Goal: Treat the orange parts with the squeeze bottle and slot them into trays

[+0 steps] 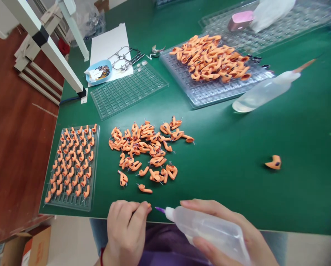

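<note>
My left hand (129, 225) pinches a small orange piece (149, 205) at the table's front edge; most of the piece is hidden by the fingers. Just to the right, my right hand (226, 225) is wrapped round a clear squeeze bottle (209, 229). Its purple tip (160, 210) points left at the orange piece, with a small gap between them. Beyond my hands lies a loose pile of orange curved parts (143, 146) with thin wires. At the left, a clear tray (96, 162) holds rows of similar orange parts.
Stacked trays (194, 98) bear a heap of orange parts. A second bottle (262, 92) lies at the right, with a lone orange part (274, 162) nearer. Farther back are a clear tray (129, 88), a blue dish (107, 75) and a pink object (240, 20). A white post (60, 62) rises at left.
</note>
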Demonstrator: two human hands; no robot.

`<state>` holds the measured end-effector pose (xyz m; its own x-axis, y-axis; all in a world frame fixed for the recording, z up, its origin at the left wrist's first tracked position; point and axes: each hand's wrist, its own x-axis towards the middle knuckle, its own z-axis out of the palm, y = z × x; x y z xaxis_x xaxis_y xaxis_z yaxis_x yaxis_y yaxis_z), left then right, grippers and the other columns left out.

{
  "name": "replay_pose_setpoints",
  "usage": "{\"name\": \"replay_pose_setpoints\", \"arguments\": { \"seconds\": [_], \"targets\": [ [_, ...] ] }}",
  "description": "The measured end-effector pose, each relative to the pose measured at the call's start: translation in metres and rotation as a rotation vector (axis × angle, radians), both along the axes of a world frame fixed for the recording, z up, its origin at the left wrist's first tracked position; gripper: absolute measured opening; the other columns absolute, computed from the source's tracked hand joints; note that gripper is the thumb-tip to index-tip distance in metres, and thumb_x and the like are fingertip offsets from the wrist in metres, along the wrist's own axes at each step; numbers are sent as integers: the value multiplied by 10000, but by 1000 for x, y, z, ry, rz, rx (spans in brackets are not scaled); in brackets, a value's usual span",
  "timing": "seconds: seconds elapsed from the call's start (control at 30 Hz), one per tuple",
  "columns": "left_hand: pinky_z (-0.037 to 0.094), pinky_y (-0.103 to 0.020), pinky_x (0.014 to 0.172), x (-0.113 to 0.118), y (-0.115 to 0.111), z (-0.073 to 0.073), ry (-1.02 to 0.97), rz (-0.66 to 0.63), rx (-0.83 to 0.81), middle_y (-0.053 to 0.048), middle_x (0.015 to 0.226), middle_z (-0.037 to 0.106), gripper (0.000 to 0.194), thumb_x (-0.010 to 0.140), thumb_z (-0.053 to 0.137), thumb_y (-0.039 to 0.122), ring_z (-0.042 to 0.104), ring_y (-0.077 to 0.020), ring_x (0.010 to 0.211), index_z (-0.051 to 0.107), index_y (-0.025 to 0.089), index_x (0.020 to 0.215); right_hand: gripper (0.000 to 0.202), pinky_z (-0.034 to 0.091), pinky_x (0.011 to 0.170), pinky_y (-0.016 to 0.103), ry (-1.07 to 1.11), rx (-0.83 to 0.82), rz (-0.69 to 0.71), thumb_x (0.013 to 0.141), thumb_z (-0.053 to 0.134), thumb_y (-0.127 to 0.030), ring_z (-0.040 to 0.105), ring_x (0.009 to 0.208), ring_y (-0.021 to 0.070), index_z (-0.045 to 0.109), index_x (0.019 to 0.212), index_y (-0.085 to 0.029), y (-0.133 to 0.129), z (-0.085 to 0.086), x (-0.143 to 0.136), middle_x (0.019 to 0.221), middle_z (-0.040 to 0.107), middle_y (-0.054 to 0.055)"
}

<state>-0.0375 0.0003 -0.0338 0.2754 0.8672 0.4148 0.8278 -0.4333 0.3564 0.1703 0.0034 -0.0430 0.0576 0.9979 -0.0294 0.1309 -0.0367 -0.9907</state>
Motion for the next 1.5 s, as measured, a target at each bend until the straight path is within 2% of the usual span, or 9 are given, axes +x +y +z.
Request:
{"name": "replay_pose_setpoints", "arguments": {
  "seconds": [0.8,0.93,1.0,1.07,1.13,1.27,1.33,1.43,1.5],
  "targets": [
    [463,-301,700,1,1,2,-8,-1,-2,-27,831,680,222,897,645,41,608,-149,747,665,151,1088,278,582,784,255,-43,55,22,773,752,-358,717,743,193,749,1050,-348,-1,-5,2,900,768,-1],
    [471,-290,698,1,2,2,-31,8,6,-25,829,676,227,884,656,27,607,-144,741,673,148,1075,264,585,780,242,-40,74,34,830,725,-452,724,737,191,744,1068,-339,-3,-6,4,904,766,18],
    [479,-287,707,2,1,3,-70,8,-8,-28,843,681,237,872,668,17,611,-145,757,675,151,1068,336,591,761,232,-17,70,0,851,701,-559,736,769,201,736,1106,-342,-5,-7,4,950,771,35],
    [488,-280,706,5,0,6,-136,-3,-29,-30,857,686,225,866,680,24,612,-144,766,675,155,1049,402,601,720,213,16,47,-47,834,720,-599,746,774,200,716,1153,-354,-5,-7,4,980,775,35],
    [496,-266,687,10,-1,11,-212,-27,-57,-25,837,682,183,868,689,48,607,-139,749,677,160,1013,394,608,700,195,54,44,-49,816,783,-516,753,769,191,700,1174,-377,-5,-6,3,996,777,15],
    [503,-242,647,20,0,20,-332,-97,-127,-15,782,667,80,897,677,112,599,-126,704,677,169,952,475,613,658,167,195,145,156,855,763,-200,735,686,143,648,1247,-442,0,-3,-1,937,762,-34],
    [503,-234,629,24,0,24,-354,-127,-135,-16,769,668,30,913,665,147,598,-123,686,673,170,931,526,609,628,148,251,172,214,865,732,-141,722,656,127,626,1276,-451,-1,-2,-2,904,750,-41],
    [503,-225,612,28,0,27,-374,-137,-128,-15,746,668,18,922,659,178,600,-120,669,666,171,907,405,620,705,175,266,118,111,865,770,-236,750,749,150,663,1216,-409,-8,-2,-5,1004,756,-14],
    [502,-221,608,30,-1,28,-392,-126,-131,-10,732,664,20,920,663,187,601,-118,663,664,175,903,304,619,656,177,296,-3,23,868,775,-368,738,685,147,680,1157,-378,-14,0,-7,956,757,-6]
  ]
}}
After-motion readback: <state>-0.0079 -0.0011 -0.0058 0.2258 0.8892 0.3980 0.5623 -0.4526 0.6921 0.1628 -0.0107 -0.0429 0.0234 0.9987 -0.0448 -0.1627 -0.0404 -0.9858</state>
